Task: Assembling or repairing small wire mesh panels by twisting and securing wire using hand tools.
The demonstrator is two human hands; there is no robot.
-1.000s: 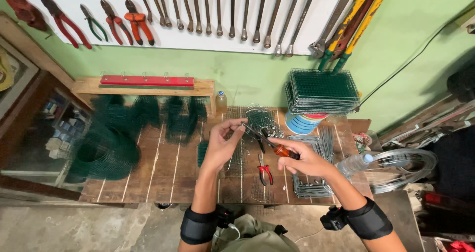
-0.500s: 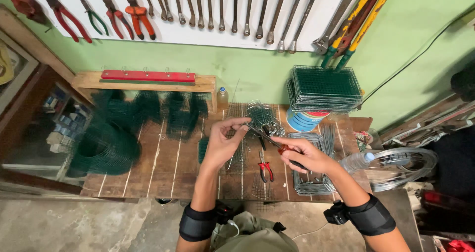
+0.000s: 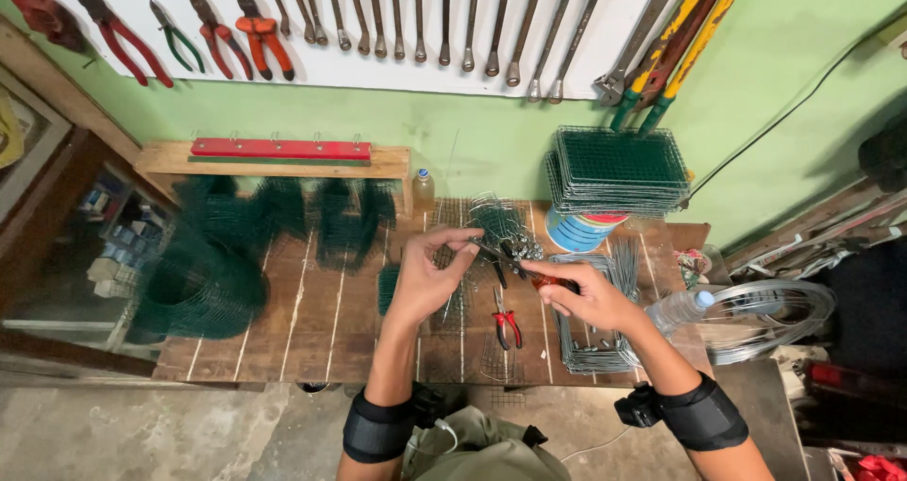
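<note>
Both hands sit slightly lower and closer together than half a second ago, now meeting over the middle of the bench.

Left hand [image 3: 430,278]: fingers curled, thumb and fingertips pinched on a thin bit of wire mesh [image 3: 470,245] held just above the bench. Right hand [image 3: 590,300]: closed around the orange grip of a pair of pliers [image 3: 515,262], dark metal nose pointing left, tip right at the left fingertips. Can't tell if the nose is actually biting the wire.

Workbench [image 3: 283,330]: rough wooden planks, worn brown, pale gaps between boards. Red-handled pliers [image 3: 505,320] lie flat on it just below the hands. Bent grey wire frames [image 3: 590,353] stacked right under the right forearm. Small tangle of thin wire pieces [image 3: 496,218] behind the hands.

Back right: neat stack of green coated square mesh panels [image 3: 619,169] sitting on a blue round container [image 3: 572,231]. Left side: rolls of dark green mesh [image 3: 203,273], soft fuzzy look. Clear plastic bottle [image 3: 680,309] lies at the right edge, beside a coil of shiny bare wire [image 3: 770,316]. White wall board [image 3: 397,27] carries steel spanners and red and orange pliers.
</note>
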